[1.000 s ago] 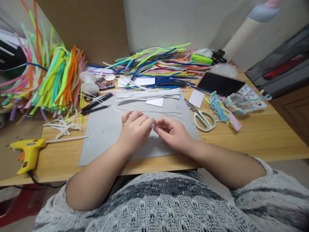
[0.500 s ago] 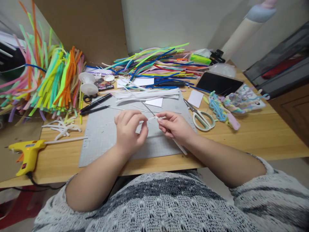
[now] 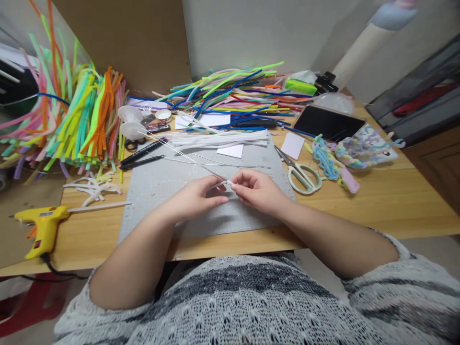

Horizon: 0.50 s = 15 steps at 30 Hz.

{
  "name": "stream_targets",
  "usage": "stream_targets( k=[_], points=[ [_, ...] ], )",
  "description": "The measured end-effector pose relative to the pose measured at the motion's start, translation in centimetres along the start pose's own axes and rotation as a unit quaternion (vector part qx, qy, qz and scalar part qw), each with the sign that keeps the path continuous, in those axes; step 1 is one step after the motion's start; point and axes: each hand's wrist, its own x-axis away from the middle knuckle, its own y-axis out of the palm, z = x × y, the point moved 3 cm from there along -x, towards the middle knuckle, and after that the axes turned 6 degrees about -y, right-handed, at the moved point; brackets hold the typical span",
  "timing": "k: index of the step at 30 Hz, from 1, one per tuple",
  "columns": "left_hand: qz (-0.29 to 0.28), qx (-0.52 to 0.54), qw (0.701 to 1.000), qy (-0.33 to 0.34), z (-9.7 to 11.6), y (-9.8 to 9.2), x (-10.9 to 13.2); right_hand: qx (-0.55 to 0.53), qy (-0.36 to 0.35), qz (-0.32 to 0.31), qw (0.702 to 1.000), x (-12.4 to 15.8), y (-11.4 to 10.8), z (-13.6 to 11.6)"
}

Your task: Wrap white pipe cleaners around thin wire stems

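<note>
My right hand [image 3: 257,190] pinches a white pipe cleaner [image 3: 229,182] between thumb and fingertips, where it meets the ends of several thin metal wires [image 3: 183,154]. These wires run up and left from my fingertips, over the mat. My left hand [image 3: 197,197] is close against the same joint, its fingers curled round the pipe cleaner's loose strand and its thumb stretched out apart. How firmly the left fingers grip is partly hidden. Under both hands lies a grey cutting mat [image 3: 154,191].
White pipe cleaners [image 3: 223,139] lie at the mat's back, near white cards. Green-handled scissors [image 3: 304,178] and a phone [image 3: 328,123] are on the right. Left are a yellow glue gun [image 3: 45,227], white cut pieces [image 3: 94,187] and coloured bundles [image 3: 82,120]. A wire spool [image 3: 131,122] stands behind.
My left hand has turned over and dropped, its fingers going beneath the joint. The wires have swung lower and leftward. The white tail below my right hand is out of sight.
</note>
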Motion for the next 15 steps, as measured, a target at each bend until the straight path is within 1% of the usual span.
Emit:
stream_targets(
  k=[2,3,4,5,7,9,10,12,14,15],
  points=[
    [-0.046,0.029,0.998,0.031,0.2,0.2,0.2,-0.013,0.023,-0.003,1.000,0.0,-0.1,-0.1],
    [-0.042,0.057,0.997,0.037,0.3,0.4,0.1,-0.029,0.038,-0.007,0.999,0.0,-0.2,-0.1],
    [-0.019,0.093,0.995,0.033,0.2,0.5,-0.1,-0.051,0.054,-0.017,0.997,0.0,-0.2,-0.2],
    [0.017,0.134,0.991,0.022,0.1,0.6,-0.3,-0.078,0.070,-0.031,0.994,0.0,-0.1,-0.2],
    [0.083,0.210,0.974,-0.015,-0.3,0.9,-0.8,-0.130,0.096,-0.060,0.985,0.0,0.0,-0.2],
    [0.120,0.256,0.958,-0.046,-0.7,1.1,-1.3,-0.171,0.110,-0.085,0.975,-0.1,0.1,-0.1],
    [0.132,0.267,0.953,-0.049,-0.8,1.1,-1.5,-0.187,0.115,-0.095,0.971,-0.1,0.1,-0.1],
    [0.172,0.287,0.942,-0.034,-0.9,0.6,-1.6,-0.209,0.129,-0.123,0.962,-0.2,0.0,0.0],
    [0.212,0.294,0.932,-0.014,-0.8,-0.2,-1.4,-0.214,0.143,-0.149,0.955,-0.3,0.0,0.2],
    [0.222,0.291,0.930,-0.014,-0.8,-0.4,-1.3,-0.211,0.147,-0.155,0.954,-0.3,-0.1,0.3]
  ],
)
